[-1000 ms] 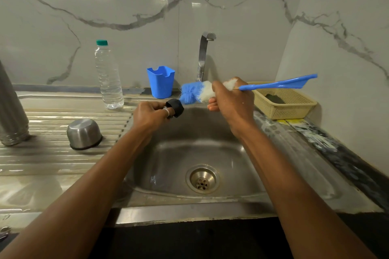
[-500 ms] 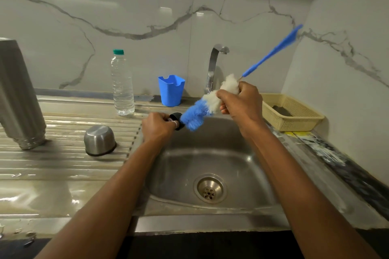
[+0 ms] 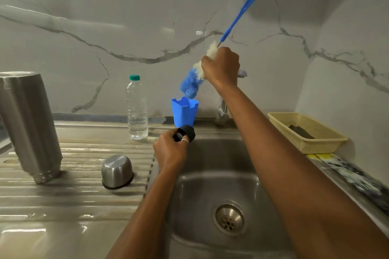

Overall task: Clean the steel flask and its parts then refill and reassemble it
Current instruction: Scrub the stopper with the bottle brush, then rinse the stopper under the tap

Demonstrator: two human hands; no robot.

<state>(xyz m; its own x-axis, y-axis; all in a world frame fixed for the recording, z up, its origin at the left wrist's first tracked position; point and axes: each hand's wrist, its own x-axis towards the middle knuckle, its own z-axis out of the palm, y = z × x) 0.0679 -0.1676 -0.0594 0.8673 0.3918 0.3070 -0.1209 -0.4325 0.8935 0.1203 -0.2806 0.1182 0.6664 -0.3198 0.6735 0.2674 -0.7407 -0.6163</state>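
My left hand [image 3: 169, 152] grips a small black flask stopper [image 3: 186, 132] over the sink's back left corner. My right hand [image 3: 221, 67] is raised above it and clasps the blue and white bottle brush [image 3: 191, 83] around its bristles, the blue handle pointing up to the right. The brush tip hangs just over the blue cup [image 3: 184, 112]. The steel flask body [image 3: 29, 124] stands upside down on the draining board at far left. The steel flask cup [image 3: 117, 171] sits upside down beside the sink.
A clear water bottle [image 3: 137, 109] with a green cap stands at the back of the draining board. The tap [image 3: 223, 111] is partly hidden behind my right arm. A yellow basket [image 3: 305, 132] sits on the right counter. The sink basin [image 3: 202, 195] has a central drain.
My right hand has lifted the brush up and away from the stopper, tilting its handle steeper. My left hand has kept the stopper near the sink's back edge.
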